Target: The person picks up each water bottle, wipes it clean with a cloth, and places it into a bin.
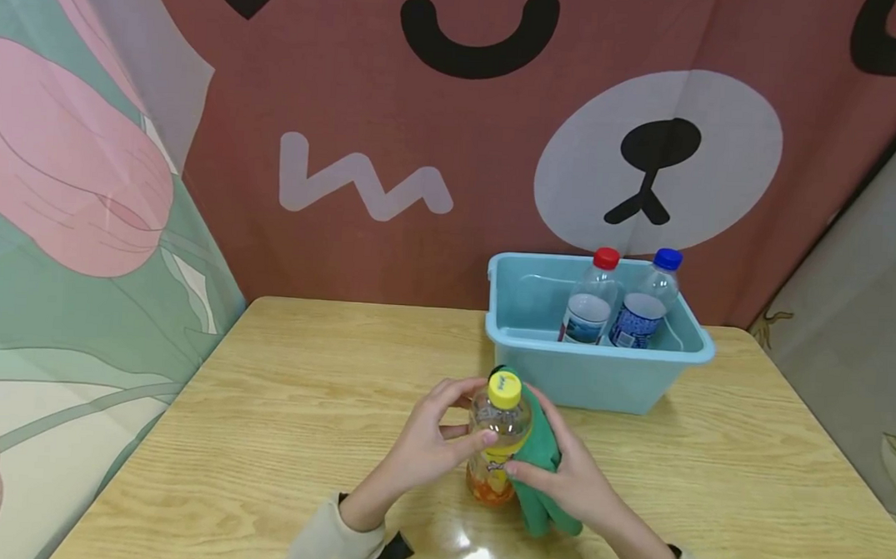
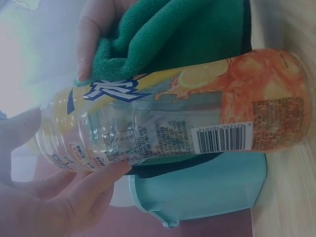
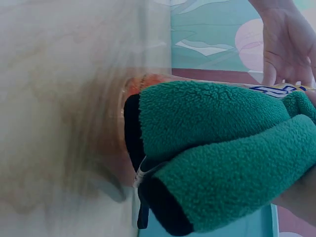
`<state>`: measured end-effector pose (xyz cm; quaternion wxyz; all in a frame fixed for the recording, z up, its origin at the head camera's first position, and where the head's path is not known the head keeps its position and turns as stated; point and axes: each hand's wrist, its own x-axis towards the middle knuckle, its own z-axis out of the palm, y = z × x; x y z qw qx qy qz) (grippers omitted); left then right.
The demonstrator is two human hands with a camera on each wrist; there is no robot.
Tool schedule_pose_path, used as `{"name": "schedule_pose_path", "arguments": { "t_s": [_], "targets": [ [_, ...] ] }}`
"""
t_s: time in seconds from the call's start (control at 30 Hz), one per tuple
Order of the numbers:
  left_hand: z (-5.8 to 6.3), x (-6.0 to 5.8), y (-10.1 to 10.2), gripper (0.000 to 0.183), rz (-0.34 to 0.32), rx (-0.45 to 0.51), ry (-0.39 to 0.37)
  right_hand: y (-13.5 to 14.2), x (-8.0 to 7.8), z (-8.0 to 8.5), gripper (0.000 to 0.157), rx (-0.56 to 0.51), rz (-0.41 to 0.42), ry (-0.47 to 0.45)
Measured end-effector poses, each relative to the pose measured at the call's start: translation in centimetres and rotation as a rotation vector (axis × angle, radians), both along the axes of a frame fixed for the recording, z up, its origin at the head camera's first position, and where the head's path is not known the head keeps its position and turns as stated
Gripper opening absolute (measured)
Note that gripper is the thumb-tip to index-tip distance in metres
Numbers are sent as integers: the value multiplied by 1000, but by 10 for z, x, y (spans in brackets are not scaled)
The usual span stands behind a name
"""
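Observation:
A clear plastic drink bottle (image 1: 498, 419) with a yellow cap stands upright close over the table. Its label (image 2: 207, 84) shows orange fruit and a barcode. My left hand (image 1: 429, 441) grips the bottle near its shoulder, thumb in front and fingers behind. On the other side, my right hand (image 1: 570, 472) holds a folded green cloth (image 1: 537, 425) with dark edging against the bottle. Cloth hides part of the bottle in the right wrist view, where its fuzzy folds (image 3: 212, 118) hang down along the bottle's side.
Behind the hands stands a light blue plastic bin (image 1: 586, 377) holding a red-capped bottle (image 1: 589, 306) and a blue-capped bottle (image 1: 642, 309). The wooden table (image 1: 300, 390) meets a printed curtain (image 1: 359, 259) at the back. A black strap piece (image 1: 391, 554) is by the left sleeve.

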<state>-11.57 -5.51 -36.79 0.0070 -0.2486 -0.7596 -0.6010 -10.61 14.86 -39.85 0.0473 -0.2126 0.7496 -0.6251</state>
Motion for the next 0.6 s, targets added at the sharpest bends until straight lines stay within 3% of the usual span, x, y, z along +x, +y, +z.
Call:
{"name": "schedule_pose_path", "arguments": {
  "t_s": [0.23,0.5,0.6],
  "targets": [
    [-1,1,0,53,2,8,-1,-1,2,-8,86,50,-36,-67],
    [0,1,1,56,-3,10,-4,-3,4,-13,84,104,-46,-62],
    [0,2,3,58,26,-8,-1,-2,4,-13,83,117,-60,-76]
  ]
}}
